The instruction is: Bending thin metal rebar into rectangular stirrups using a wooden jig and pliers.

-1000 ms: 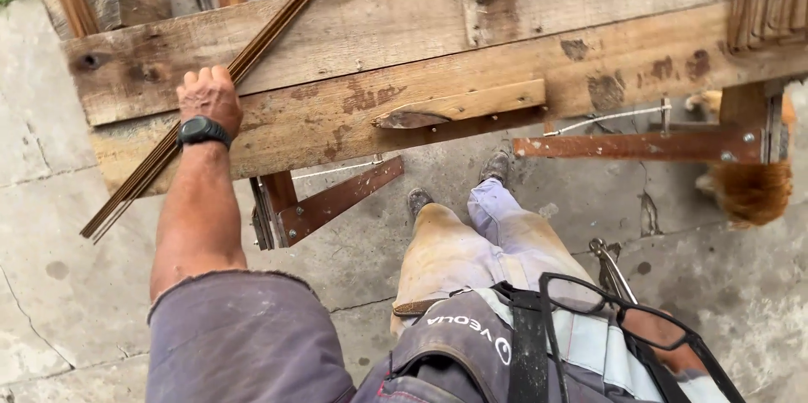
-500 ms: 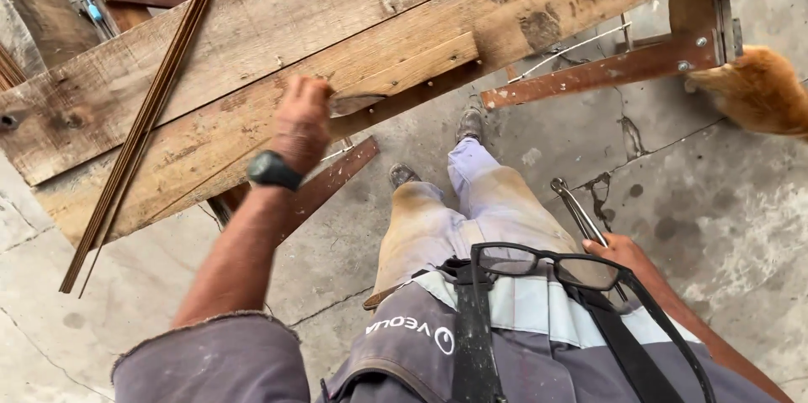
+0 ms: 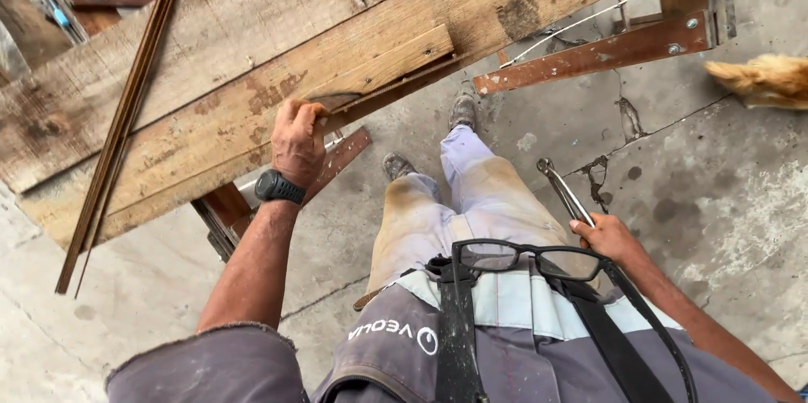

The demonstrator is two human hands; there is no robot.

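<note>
A: Head view. What is changing?

B: Against the frame a second ago, the left hand (image 3: 299, 140) is shifting right along the near plank (image 3: 210, 151), away from the bundle of thin metal rods (image 3: 126, 113) it was resting beside. It is now closing its fingers over the left end of the short wooden offcut (image 3: 383, 66), which is lying on that plank at its near edge. So the work is moving from the rods to the offcut.

A: And the right hand?

B: The right hand (image 3: 608, 237) is hanging low at the right, fingers wrapped around a slim metal tool (image 3: 562, 188) whose rounded tip is pointing far, towards the bench. What kind of tool it is I cannot tell.

A: Materials?

B: The planks are showing rough, weathered, stained grain. The rods are looking rusty brown, straight and narrow. A rust-red steel brace (image 3: 602, 54) is running under the bench at the right. The concrete floor (image 3: 715, 201) is appearing cracked and blotched. A black wristwatch (image 3: 279, 188) is sitting on the left wrist; black-framed spectacles (image 3: 526, 258) are hanging at the chest.
</note>
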